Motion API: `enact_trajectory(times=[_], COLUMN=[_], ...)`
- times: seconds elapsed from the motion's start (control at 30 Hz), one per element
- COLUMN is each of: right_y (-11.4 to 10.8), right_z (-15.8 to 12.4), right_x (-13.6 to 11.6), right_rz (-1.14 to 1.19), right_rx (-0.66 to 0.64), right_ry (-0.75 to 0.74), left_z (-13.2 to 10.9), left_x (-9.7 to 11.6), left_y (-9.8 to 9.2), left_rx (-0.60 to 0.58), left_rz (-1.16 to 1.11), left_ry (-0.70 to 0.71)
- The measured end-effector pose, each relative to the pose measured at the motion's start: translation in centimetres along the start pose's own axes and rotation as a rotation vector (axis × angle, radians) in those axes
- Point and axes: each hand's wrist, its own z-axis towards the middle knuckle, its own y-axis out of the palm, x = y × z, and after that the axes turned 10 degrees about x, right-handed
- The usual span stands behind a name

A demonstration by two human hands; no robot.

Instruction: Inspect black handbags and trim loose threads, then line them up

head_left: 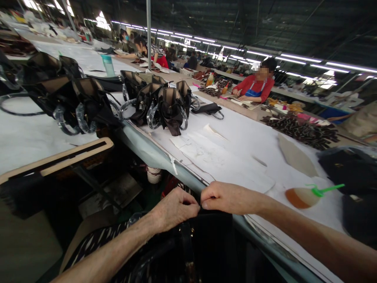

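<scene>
My left hand [173, 207] and my right hand [228, 197] meet at the fingertips at the near edge of the white work table [235, 157]. Both are closed in a pinch on the top edge of a black bag [206, 243] that sits in my lap, below the table edge. What exactly the fingers grip on that edge is too dark to make out. A black strap of the bag runs down under my left wrist.
Several black handbags [165, 104] with wrapped handles stand on the table ahead, more at the left [70, 98]. A squeeze bottle with a green nozzle [306, 195] lies at the right. Dark leather pieces [300, 127] are piled beyond. Other workers [256, 86] sit at far tables.
</scene>
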Motion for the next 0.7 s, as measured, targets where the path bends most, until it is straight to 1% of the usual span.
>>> enact_trajectory(times=[0.1,0.13,0.2,0.33,0.4,0.43,0.5,0.57,0.7], right_y=[0.4,0.6,0.8,0.5,0.0,-0.3,-0.8,-1.2,-1.7], right_z=[-0.6,-0.8,-1.0,-1.0,-1.0,-1.0,-1.0,-1.0,-0.4], right_x=[-0.8,-0.9,-0.8,0.5,1.1,1.3,1.4,1.4,1.0], right_rz=[-0.152,-0.170,-0.131,0.169,0.291,0.316,0.284,0.206,0.053], right_rx=[0.109,0.139,0.168,0.119,0.082,0.068,0.047,0.032,-0.017], right_ry=[-0.076,-0.076,-0.026,0.151,0.186,0.187,0.161,0.125,0.057], left_z=[0.3,0.4,0.6,0.7,0.6,0.6,0.6,0.5,0.4], left_x=[-0.4,-0.4,-0.3,0.1,0.2,0.1,0.0,-0.1,0.1], left_y=[0.0,-0.1,-0.2,-0.5,-0.5,-0.5,-0.5,-0.4,-0.3], left_rx=[-0.029,-0.038,-0.054,-0.085,-0.082,-0.077,-0.069,-0.068,-0.054], left_rz=[-0.006,-0.003,0.005,0.007,0.018,0.022,0.017,-0.001,0.021], left_ry=[0.037,0.037,0.027,0.052,0.070,0.069,0.054,0.043,0.061])
